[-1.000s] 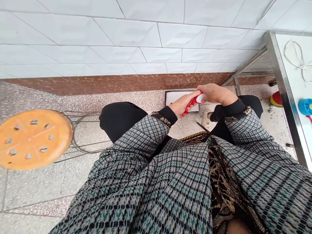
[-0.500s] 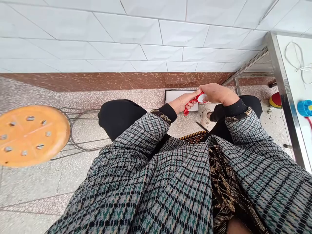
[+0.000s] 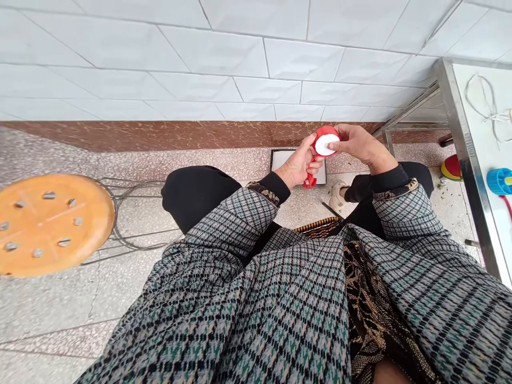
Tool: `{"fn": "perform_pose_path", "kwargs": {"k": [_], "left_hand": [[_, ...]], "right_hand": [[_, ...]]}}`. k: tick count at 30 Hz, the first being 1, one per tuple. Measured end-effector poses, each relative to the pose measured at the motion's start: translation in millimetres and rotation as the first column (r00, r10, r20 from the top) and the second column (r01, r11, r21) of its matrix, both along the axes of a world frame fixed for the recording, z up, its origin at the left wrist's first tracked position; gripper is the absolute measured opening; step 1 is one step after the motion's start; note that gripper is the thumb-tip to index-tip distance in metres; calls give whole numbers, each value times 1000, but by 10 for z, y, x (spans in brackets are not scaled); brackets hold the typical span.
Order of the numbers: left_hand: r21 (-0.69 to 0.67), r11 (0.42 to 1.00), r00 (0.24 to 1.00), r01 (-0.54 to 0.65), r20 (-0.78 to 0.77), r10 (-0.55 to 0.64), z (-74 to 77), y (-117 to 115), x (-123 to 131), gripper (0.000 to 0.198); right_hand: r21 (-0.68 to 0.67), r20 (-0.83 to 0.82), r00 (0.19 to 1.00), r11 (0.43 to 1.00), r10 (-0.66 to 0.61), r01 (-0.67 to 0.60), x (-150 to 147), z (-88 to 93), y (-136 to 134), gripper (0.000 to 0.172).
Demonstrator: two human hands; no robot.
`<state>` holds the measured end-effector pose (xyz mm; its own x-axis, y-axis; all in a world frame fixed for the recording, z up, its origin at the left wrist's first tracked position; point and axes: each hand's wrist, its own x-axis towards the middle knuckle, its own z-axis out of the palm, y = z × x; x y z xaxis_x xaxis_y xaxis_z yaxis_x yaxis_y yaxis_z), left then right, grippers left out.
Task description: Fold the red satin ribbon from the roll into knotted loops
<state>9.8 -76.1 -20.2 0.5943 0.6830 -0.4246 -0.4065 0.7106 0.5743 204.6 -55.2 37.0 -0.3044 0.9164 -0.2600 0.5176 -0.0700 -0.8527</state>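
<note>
A small round red object with a white face point(image 3: 326, 142) is held up between both hands above my knees. My right hand point(image 3: 358, 145) pinches its right rim with curled fingers. My left hand point(image 3: 298, 166) grips its left side, and a red strap or tab point(image 3: 309, 180) hangs down from it past my left fingers. Both sleeves are checked grey-green with black cuffs.
An orange round stool point(image 3: 52, 223) on a wire frame stands at the left. A white framed board point(image 3: 286, 159) lies on the floor by the wall. A steel-edged white table point(image 3: 468, 160) at the right carries a blue cap point(image 3: 499, 181) and white cord point(image 3: 486, 101).
Both hands have lifted the red object upward and turned it, so its white round face now points toward me. The camera view shifted slightly.
</note>
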Motion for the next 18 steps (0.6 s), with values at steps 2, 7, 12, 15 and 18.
{"fn": "perform_pose_path", "kwargs": {"k": [2, 7, 12, 15, 18], "left_hand": [[16, 999, 999, -36, 30, 35, 21, -8, 10, 55], [36, 998, 996, -43, 82, 40, 71, -29, 33, 54], [31, 999, 995, -16, 101, 13, 91, -31, 23, 40], [48, 999, 997, -26, 74, 22, 111, -36, 8, 29], [98, 992, 995, -86, 67, 79, 125, -37, -8, 15]], "right_hand": [[-32, -147, 989, 999, -4, -1, 2, -55, -4, 45], [-6, -249, 968, 999, 31, -34, 6, 14, -13, 65], [1, -225, 973, 999, 48, -50, 108, 79, 27, 69], [27, -199, 978, 997, 70, -66, 147, 94, 43, 75], [17, -174, 982, 997, 77, -75, 136, 170, 24, 83]]}}
